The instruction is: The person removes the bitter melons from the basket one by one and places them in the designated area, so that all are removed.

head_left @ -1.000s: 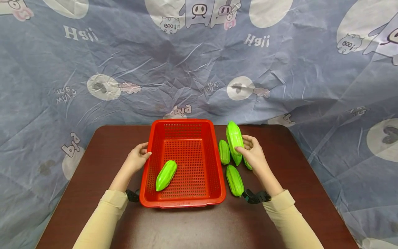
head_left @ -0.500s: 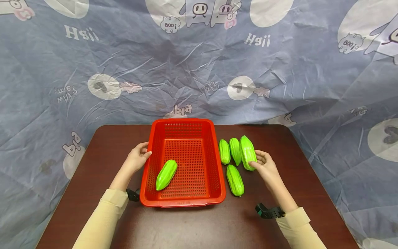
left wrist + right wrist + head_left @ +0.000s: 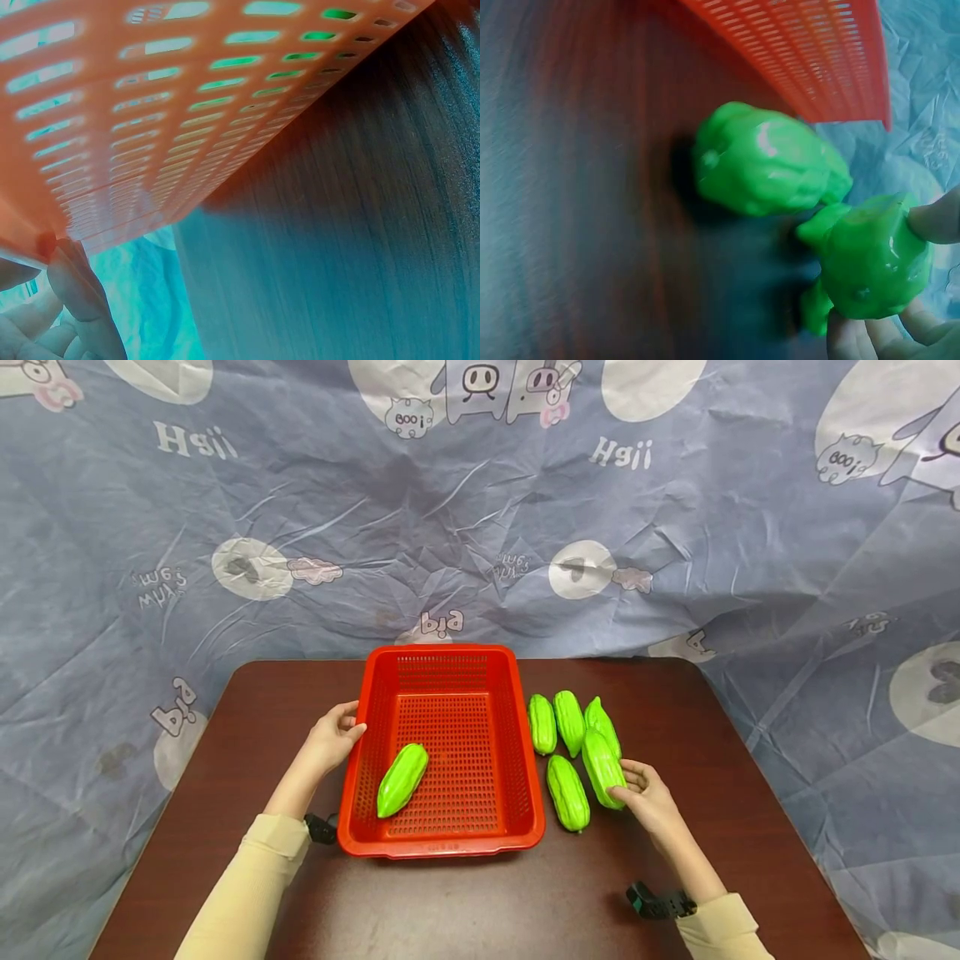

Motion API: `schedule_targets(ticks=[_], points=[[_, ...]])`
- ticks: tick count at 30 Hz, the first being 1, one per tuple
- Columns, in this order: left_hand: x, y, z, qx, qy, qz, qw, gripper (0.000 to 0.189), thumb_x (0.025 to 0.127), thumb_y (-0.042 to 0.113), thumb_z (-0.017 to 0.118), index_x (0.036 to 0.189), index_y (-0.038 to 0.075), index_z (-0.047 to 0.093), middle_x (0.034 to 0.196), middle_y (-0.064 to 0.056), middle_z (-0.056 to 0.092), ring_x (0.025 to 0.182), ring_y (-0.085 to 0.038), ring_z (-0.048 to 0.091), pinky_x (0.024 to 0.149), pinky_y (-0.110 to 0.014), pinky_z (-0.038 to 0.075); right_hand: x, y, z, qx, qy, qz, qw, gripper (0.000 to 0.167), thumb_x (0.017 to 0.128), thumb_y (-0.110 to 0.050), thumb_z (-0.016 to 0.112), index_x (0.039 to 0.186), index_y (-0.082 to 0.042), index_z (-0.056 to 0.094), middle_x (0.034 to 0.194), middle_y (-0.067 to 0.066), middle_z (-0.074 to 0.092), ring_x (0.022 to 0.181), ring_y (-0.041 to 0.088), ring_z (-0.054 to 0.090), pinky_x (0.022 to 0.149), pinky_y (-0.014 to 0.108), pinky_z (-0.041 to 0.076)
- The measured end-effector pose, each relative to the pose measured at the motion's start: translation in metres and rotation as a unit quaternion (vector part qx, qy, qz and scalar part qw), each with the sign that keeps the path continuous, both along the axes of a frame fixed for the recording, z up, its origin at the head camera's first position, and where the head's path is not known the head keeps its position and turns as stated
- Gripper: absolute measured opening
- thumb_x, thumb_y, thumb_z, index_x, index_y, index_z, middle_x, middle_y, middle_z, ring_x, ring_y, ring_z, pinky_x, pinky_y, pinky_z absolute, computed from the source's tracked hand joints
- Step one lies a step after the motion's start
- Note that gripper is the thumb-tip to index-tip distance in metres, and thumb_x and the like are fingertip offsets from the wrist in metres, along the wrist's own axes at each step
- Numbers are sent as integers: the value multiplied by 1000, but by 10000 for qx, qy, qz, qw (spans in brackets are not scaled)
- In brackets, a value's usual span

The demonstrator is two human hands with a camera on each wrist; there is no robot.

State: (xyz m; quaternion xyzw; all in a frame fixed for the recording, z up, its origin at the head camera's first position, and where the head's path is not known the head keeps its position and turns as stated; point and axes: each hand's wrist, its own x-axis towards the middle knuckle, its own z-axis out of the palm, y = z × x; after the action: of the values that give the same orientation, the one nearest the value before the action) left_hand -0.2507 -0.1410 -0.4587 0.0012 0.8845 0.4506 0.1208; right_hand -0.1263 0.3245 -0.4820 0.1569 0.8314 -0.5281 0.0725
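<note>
My left hand grips the left rim of a red plastic basket, thumb over the edge. In the left wrist view its fingers pinch the slotted basket wall. One green ridged bitter melon lies inside the basket. My right hand holds another bitter melon between thumb and fingers, to the right of the basket. In the right wrist view, the thumb presses one side of the held bitter melon, with fingers around the other.
Several more bitter melons lie right of the basket: one near its wall, one beside it, one partly behind the held one and one nearer the front. The dark brown table meets a printed grey-blue cloth behind.
My right hand has carried the held bitter melon right and toward the table's front, and lowered it, uncovering those behind. The left hand and the basket stay in place.
</note>
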Motion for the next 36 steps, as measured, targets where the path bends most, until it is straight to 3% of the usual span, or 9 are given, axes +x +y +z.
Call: schedule_targets(ticks=[7, 19, 36], points=[[-1, -1, -3, 7, 39, -53, 10000, 55, 102, 14, 54, 151, -1, 33, 125, -27, 55, 114, -41, 60, 88, -46, 55, 8, 8, -15, 160, -200, 71, 9996, 68, 95, -14, 60, 150, 6, 25, 146, 30, 40, 128, 39, 47, 81, 16, 45], [-1, 0, -4, 79, 58, -11, 10000, 55, 102, 13, 54, 151, -1, 33, 124, -27, 56, 112, -40, 61, 87, -45, 56, 13, 5, -26, 288, -270, 121, 9991, 69, 92, -13, 64, 147, 7, 29, 143, 33, 43, 128, 43, 48, 91, 32, 49], [-1, -1, -2, 26, 27, -13, 10000, 55, 102, 13, 54, 151, -1, 33, 124, -26, 55, 114, -40, 60, 88, -46, 55, 14, 3, -33, 260, -267, 141, 9992, 76, 90, -22, 71, 148, 6, 30, 141, 31, 44, 125, 40, 50, 92, 36, 49]])
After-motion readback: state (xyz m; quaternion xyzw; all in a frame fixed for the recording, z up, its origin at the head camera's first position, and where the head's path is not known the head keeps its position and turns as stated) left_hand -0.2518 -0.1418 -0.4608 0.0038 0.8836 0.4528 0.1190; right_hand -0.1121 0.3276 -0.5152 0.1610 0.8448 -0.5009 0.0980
